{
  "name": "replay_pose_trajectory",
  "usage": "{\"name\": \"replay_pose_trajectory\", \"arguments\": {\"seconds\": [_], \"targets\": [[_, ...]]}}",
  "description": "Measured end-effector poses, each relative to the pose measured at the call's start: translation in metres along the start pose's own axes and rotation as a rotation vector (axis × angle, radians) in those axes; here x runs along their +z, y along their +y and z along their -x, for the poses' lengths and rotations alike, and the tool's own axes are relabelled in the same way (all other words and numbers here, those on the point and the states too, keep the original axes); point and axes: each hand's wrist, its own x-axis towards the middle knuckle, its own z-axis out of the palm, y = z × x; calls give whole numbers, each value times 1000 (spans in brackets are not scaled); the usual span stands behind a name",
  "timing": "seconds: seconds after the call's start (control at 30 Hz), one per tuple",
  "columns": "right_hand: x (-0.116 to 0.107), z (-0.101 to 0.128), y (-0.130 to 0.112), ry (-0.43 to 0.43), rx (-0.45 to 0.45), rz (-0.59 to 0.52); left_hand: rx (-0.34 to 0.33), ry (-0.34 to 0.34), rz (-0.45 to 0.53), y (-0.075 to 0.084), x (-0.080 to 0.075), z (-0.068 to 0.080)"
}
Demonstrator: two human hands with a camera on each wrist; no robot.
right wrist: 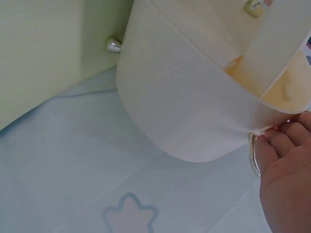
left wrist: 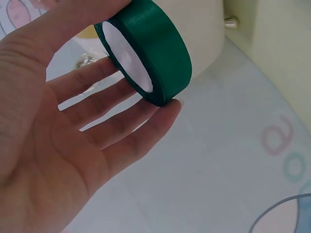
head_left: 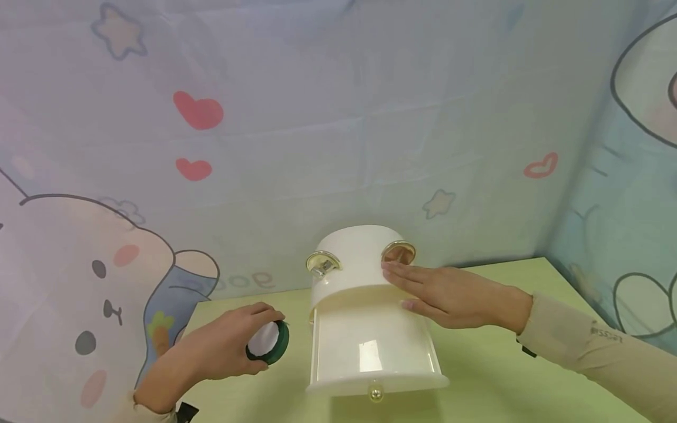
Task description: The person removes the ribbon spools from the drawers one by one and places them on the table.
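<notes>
right hand (right wrist: 284,179) cut off by the right wrist frame's corner, thumb unseen, white organizer (right wrist: 194,92) cropped at the top edge, green ribbon roll (head_left: 270,341) partly covered by left hand (head_left: 211,352) fingers

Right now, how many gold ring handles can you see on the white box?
2. One gold ring handle sits on the box's upper left; the other gold ring handle is on the upper right, by the right hand's fingertips. Others may be hidden behind.

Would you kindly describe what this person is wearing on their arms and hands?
Both hands are bare. The right arm wears a snug beige sleeve reaching the wrist, with small dark lettering printed near the cuff. A light sleeve edge and a dark strap show at the left wrist.
</notes>
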Motion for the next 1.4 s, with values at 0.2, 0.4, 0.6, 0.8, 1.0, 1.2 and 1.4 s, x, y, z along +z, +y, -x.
{"name": "replay_pose_trajectory", "arguments": {"seconds": [0.2,0.4,0.6,0.8,1.0,1.2,1.4], "targets": [[-1,0,-1,-3,5,-1,-20,8,51,-18,17,1],[-1,2,-2,6,0,3,-58,7,58,-34,34,-2],[-1,3,-1,17,-8,15,-113,34,35,-53,50,-6],[-1,2,-2,14,-10,16,-202,48,18,-73,72,-9],[-1,3,-1,11,-7,8,-279,52,42,-83,87,-14],[-1,2,-1,15,-19,4,-348,41,41,-93,100,-20],[0,3,0,19,-18,13,-372,33,28,-103,115,-28]]}}
